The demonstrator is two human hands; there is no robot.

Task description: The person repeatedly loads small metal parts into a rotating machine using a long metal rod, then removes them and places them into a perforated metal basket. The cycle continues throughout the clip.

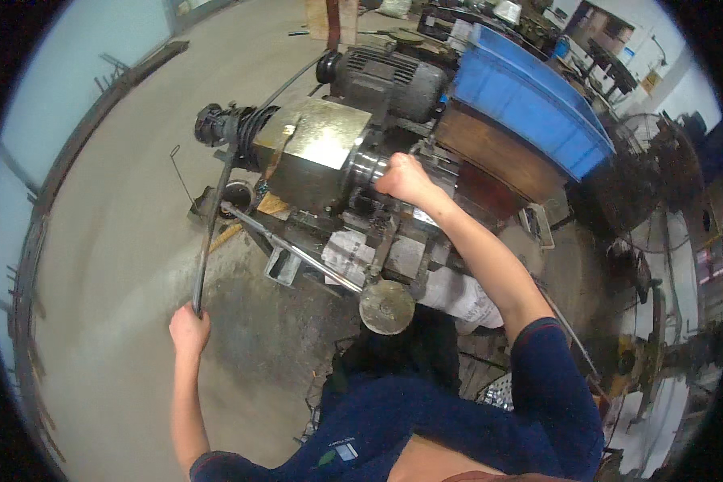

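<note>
- The left hand [189,329] has its fingers closed around the near end of a long metal lever [203,265].
- The lever's long axis runs away from the left hand toward the far side, leaning slightly right, up to the black ribbed collar [250,132] at the left end of the machine housing [317,132].
- So the bulk of the lever lies on the far side of the left fingers, with only its near end inside them; the left hand is much nearer to it than the right.
- The right hand [407,181] is clenched at the bright metal ring [365,173], just right of the housing; whether its fingers grasp anything, I cannot tell.
- The ring lies just left of the right fingers; the housing sits between the two hands but farther off than the left one.
- A second metal rod [305,256] slants between the lever and a round metal disc [386,307] at the near side.
- Beyond the housing stands a dark motor [390,80], with a blue bin [530,100] to its right.
</note>
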